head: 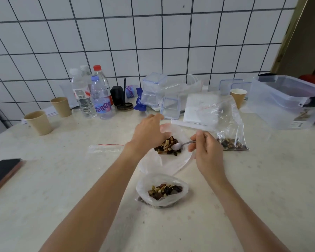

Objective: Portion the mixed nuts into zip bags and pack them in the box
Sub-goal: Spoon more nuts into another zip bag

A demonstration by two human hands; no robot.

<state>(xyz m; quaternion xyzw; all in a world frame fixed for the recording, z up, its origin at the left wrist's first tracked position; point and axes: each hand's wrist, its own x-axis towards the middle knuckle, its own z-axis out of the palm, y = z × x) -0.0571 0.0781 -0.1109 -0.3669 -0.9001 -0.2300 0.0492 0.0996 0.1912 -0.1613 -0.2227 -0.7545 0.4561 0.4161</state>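
Two hands worked over the open bag of mixed nuts [168, 144]. The right hand [205, 150] pinched a spoon [180, 145] above the nuts. The left hand [147, 131] curled its fingers on the bag's rim.

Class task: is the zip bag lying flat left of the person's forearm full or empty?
Empty. The zip bag lies flat on the table, see-through, with no nuts inside.

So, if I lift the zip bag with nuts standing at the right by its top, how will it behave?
The zip bag looks thin and crumpled, so it is probably floppy. Its nuts sit low, so it should hang bottom-heavy. Its mouth seems open, so tipping may spill.
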